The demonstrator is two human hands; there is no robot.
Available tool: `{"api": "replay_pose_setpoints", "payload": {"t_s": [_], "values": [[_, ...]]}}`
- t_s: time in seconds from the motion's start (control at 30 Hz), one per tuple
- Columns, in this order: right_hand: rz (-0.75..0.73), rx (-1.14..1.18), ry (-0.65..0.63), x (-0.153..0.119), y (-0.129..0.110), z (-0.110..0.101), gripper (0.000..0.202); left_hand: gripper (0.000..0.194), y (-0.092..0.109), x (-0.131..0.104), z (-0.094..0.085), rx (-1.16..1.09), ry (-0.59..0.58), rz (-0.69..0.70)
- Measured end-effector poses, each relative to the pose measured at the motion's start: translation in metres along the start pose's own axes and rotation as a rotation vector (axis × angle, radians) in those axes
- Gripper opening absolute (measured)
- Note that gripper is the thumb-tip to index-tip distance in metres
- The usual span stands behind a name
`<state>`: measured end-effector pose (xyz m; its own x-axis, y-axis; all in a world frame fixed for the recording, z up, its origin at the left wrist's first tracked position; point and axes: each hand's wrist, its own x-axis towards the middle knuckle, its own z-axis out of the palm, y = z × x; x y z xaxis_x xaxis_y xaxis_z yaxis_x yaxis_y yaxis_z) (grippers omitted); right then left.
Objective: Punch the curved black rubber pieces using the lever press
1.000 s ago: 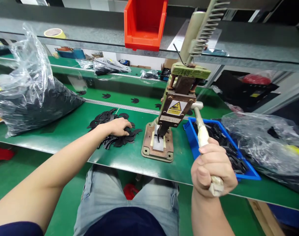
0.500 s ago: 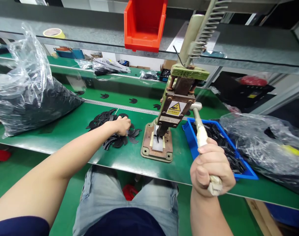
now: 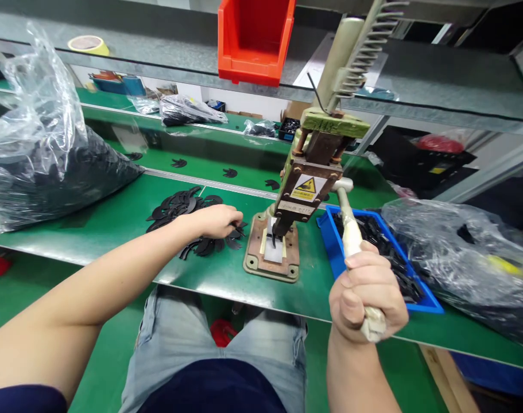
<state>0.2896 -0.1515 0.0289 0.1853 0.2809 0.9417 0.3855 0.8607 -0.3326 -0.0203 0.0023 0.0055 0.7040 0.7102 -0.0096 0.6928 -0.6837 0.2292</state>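
Observation:
My left hand (image 3: pixel 220 221) is over the right side of a pile of flat, curved black pieces (image 3: pixel 175 205), its fingers pinched on one black piece whose outline is mostly hidden. With my right hand (image 3: pixel 368 292) I grip the taped lever handle (image 3: pixel 351 229) of a green hand press (image 3: pixel 309 189). The press stands on the bench just right of the pile. Under its ram, a small dark curved piece (image 3: pixel 274 236) shows on the light metal plate (image 3: pixel 272 252) of the base.
A blue bin (image 3: pixel 335 246) of black parts stands right of the press, beside a clear plastic bag (image 3: pixel 468 252). Another filled bag (image 3: pixel 50 178) sits at the left. Black pieces (image 3: pixel 230 172) lie spaced along the green strip behind. A red bin (image 3: pixel 256 63) hangs overhead.
My left hand has shifted a little to the right across the pile, its fingers now pinched at the right edge. My right hand keeps its grip on the lever; the view has shifted slightly.

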Motion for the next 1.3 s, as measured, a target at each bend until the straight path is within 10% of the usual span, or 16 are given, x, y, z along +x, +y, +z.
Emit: {"api": "replay_pose_setpoints", "payload": {"t_s": [0.27, 0.47, 0.83, 1.3], "values": [[0.0, -0.024, -0.023, 0.002, -0.002, -0.001, 0.026, 0.024, 0.033, 0.0, 0.05, -0.437, 0.126, -0.241], [-0.01, -0.029, 0.017, 0.002, -0.003, 0.004, 0.03, 0.029, 0.04, 0.015, 0.045, -0.882, 0.103, -0.412], [-0.021, -0.013, -0.024, 0.001, -0.001, 0.0, 0.024, 0.042, 0.046, 0.046, 0.066, -0.992, 0.161, -0.325], [-0.013, -0.006, 0.055, 0.001, -0.002, 0.008, 0.033, 0.034, 0.042, 0.063, 0.054, -1.224, -0.184, -0.572]]}}
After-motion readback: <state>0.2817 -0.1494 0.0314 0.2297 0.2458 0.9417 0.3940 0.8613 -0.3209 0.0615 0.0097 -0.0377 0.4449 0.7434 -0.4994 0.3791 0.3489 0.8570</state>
